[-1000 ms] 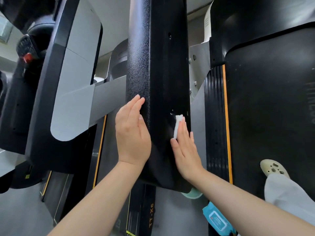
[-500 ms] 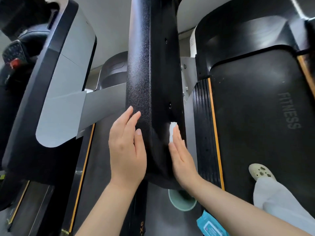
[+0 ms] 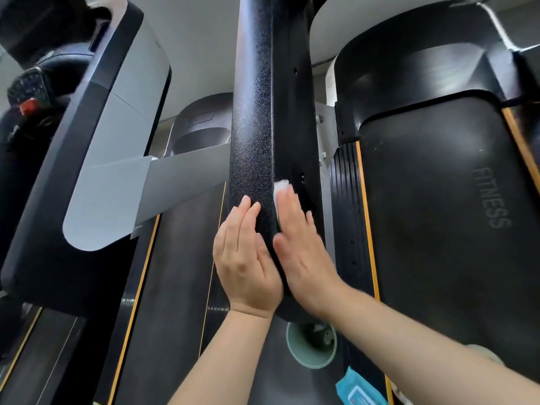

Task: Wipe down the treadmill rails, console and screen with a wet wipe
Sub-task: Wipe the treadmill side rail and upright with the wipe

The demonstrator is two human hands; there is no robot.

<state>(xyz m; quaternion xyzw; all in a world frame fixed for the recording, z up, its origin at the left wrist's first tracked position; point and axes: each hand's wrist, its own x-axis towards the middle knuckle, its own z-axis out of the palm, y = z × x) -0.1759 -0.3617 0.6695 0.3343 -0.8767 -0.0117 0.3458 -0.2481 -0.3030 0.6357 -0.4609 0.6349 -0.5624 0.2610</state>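
The right hand (image 3: 304, 252) presses the wet wipe (image 3: 280, 190) under straight fingers against the rail (image 3: 257, 112), whose length runs on beyond the fingertips, left hand (image 3: 245, 258) flat alongside.

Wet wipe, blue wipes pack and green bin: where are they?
wet wipe (image 3: 281, 185), head view, white edge above the fingertips.
blue wipes pack (image 3: 358, 389), head view, its top face.
green bin (image 3: 295, 350), head view, left rim.
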